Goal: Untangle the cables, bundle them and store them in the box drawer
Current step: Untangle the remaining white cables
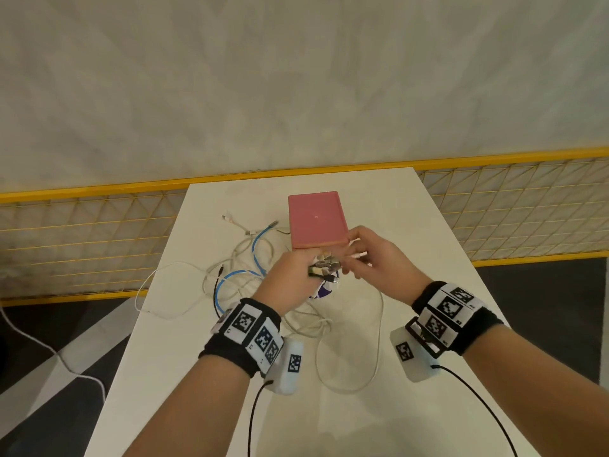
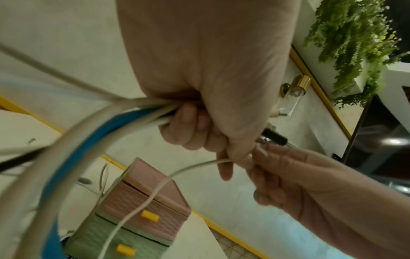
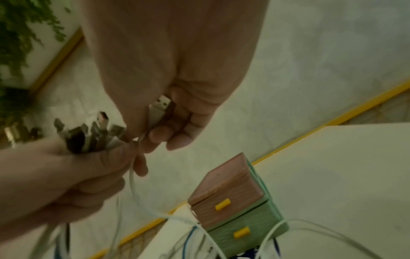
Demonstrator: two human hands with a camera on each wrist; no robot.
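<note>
Now, white cable's USB plug [image 3: 160, 105]: pinched between thumb and curled fingers of the right hand [image 1: 375, 255], up off the table [image 1: 412, 225], just in front of the box [image 1: 316, 219]. Lies immediately right of the bunch of plug ends [image 3: 93, 135], nearly touching it. Long axis roughly crosswise, metal tip turned back toward the right palm, cord trailing off past the left fist and then down.

Bunch itself clamped in the left hand [image 1: 290, 275], fingers wrapped tight round white, blue and black cords, plug ends sticking out toward the right hand. Rest of the cables [image 1: 237, 275] sprawled in loops on the table, left of and below both hands, not yet coiled.

Probably calls for swinging the plug round to match the others and sliding it leftward into the fist. Right hand nearer for that, left needing only to loosen a little. Box drawers [image 3: 226, 205] both shut, beyond the hands.
</note>
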